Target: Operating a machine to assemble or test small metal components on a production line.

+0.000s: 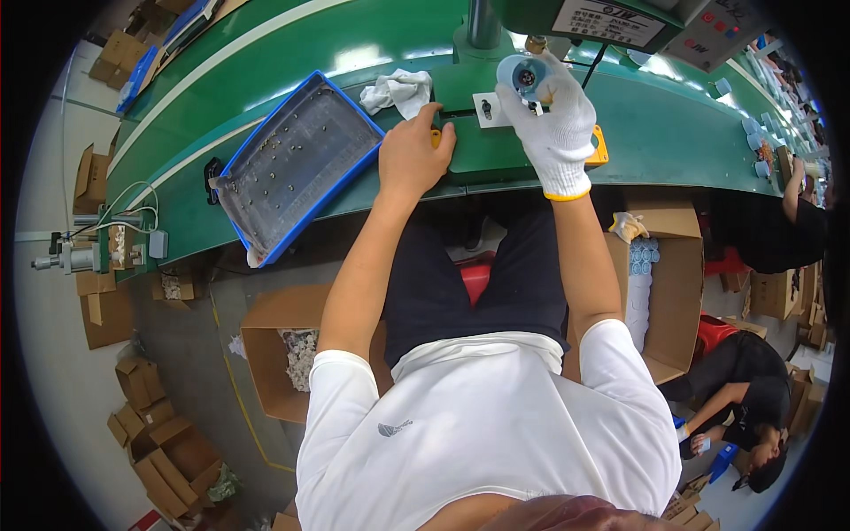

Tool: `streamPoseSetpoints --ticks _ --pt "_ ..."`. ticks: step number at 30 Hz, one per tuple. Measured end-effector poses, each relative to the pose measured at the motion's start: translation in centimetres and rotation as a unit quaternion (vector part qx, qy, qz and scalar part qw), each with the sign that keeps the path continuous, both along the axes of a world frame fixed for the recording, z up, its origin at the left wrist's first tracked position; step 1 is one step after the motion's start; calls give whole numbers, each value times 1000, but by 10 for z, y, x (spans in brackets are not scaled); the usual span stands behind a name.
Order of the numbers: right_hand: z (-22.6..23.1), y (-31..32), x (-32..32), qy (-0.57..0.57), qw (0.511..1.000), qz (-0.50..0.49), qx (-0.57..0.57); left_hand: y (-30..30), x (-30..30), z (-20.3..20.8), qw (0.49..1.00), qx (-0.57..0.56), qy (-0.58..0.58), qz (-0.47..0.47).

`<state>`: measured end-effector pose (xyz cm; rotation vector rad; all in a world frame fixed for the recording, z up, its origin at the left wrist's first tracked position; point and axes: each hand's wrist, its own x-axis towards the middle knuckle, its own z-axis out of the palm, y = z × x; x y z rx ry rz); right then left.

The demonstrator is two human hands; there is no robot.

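Observation:
My right hand (558, 115), in a white knit glove with a yellow cuff, grips a light blue, see-through round plastic cup (511, 71). Small dark and metallic parts show inside the cup. It is held beneath the head of a green bench press (483, 31), close to a brass-coloured fitting (536, 42). Bare, my left hand (416, 152) rests at the left side of the press base, thumb and index finger apart. A bit of yellow shows between them, mostly covered by the hand. A white metal plate (486, 110) with a dark slot lies between my hands.
A blue-rimmed tray (305, 164) with several small metal pieces sits left, beside a white cloth (398, 91). A yellow box (599, 148) is right of my glove. Open cartons (670, 292) flank my legs. Co-workers (739, 398) sit at right.

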<state>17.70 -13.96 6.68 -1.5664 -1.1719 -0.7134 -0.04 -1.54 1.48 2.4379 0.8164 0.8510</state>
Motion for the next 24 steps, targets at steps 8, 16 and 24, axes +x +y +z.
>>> streamPoseSetpoints --ticks 8,16,24 --pt "33 -8 -11 100 985 -53 -130 1 0 -1 1000 0 7 3" --pt "77 0 4 141 926 -82 -340 0 4 0 998 -34 39 25" --pt "49 -14 3 227 907 -11 -356 -2 3 5 996 -38 78 26"
